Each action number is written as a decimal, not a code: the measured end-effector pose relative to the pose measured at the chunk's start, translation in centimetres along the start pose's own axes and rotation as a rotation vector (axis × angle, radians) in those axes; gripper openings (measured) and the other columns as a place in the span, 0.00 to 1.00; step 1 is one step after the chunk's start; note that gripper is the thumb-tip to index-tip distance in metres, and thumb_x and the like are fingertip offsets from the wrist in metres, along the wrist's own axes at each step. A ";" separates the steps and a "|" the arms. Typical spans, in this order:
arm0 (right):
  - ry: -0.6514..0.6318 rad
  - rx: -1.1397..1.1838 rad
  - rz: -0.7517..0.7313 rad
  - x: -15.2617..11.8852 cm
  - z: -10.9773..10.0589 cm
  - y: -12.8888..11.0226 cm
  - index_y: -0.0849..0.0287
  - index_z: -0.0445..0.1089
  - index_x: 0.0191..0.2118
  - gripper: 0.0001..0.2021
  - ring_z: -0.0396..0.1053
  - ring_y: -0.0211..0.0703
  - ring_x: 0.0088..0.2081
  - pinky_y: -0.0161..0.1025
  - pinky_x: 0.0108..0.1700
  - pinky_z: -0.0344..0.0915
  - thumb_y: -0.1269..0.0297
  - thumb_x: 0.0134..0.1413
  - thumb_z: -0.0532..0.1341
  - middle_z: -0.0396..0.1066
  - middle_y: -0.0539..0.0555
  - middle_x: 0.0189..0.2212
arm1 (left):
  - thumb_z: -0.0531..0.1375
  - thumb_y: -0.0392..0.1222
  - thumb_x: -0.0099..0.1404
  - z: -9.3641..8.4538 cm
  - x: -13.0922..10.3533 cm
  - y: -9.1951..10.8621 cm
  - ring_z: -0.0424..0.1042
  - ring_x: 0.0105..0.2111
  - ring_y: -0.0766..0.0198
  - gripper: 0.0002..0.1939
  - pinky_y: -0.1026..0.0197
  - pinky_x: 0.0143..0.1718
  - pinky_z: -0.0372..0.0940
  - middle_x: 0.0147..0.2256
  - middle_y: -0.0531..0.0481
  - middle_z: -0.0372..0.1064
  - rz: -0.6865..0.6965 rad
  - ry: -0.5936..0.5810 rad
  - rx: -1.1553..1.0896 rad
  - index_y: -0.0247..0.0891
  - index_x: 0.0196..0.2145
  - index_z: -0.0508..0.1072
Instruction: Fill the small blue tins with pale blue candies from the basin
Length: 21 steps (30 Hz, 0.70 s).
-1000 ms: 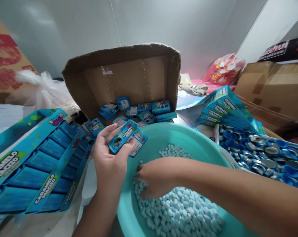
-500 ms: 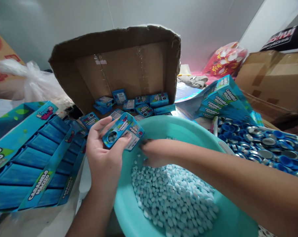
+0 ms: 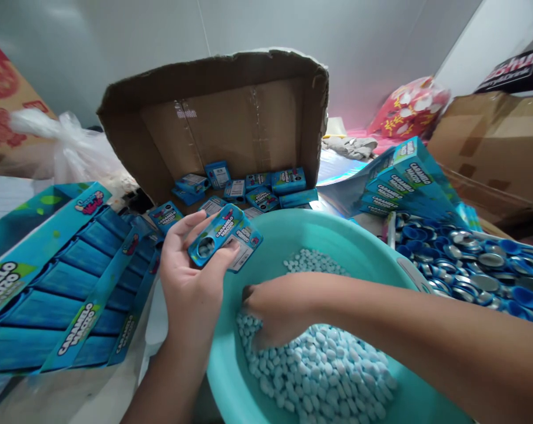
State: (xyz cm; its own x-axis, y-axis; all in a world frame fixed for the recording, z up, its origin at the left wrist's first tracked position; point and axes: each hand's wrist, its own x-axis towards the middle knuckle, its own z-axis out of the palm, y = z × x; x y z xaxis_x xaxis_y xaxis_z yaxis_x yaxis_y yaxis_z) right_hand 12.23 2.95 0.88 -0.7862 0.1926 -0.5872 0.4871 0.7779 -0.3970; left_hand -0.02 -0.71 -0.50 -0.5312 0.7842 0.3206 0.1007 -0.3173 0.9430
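A small blue printed box with a round opening at one end is gripped between the thumb and fingers of my left hand. Pale candies show through that opening. My right hand is down inside a turquoise basin, against the heap of pale blue candies. Its fingertips are blurred and partly sunk among the candies, so what they hold, if anything, cannot be made out.
Behind the basin, a tipped cardboard box holds several small blue boxes. A blue display carton lies at left. Blue-and-silver round tins fill a tray at right, below another display carton.
My right hand has moved down from the basin's upper left side into the candies. My left hand still holds the box, and the view has shifted slightly.
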 end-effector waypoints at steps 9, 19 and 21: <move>-0.100 0.028 -0.052 -0.6 -0.6 0.1 0.59 0.77 0.52 0.21 0.71 0.46 0.32 0.38 0.25 0.59 0.51 0.59 0.60 0.79 0.56 0.39 | 0.71 0.35 0.52 0.2 0.0 0.1 0.78 0.38 0.59 0.27 0.59 0.38 0.75 0.47 0.49 0.74 -0.022 -0.001 0.008 0.45 0.50 0.72; 0.152 0.046 0.048 -0.6 -0.5 1.3 0.59 0.72 0.57 0.24 0.75 0.52 0.40 0.40 0.33 0.64 0.52 0.61 0.58 0.78 0.59 0.45 | 0.71 0.34 0.52 0.2 -0.1 0.0 0.78 0.40 0.59 0.26 0.58 0.40 0.76 0.47 0.50 0.74 0.018 0.027 -0.016 0.45 0.48 0.72; 0.232 -0.006 0.100 0.0 0.0 1.6 0.64 0.72 0.55 0.22 0.75 0.56 0.42 0.43 0.38 0.68 0.55 0.61 0.59 0.77 0.64 0.45 | 0.71 0.34 0.53 0.3 -0.4 0.3 0.78 0.43 0.58 0.26 0.57 0.43 0.76 0.48 0.51 0.74 0.060 0.055 -0.003 0.46 0.48 0.72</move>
State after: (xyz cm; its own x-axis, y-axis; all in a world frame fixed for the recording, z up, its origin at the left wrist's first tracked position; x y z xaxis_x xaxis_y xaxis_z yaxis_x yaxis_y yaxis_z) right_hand 13.03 4.23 0.25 -0.8009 0.4002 -0.4455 0.5649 0.7517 -0.3403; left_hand 0.47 -0.94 -0.26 -0.5699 0.7330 0.3713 0.1318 -0.3645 0.9218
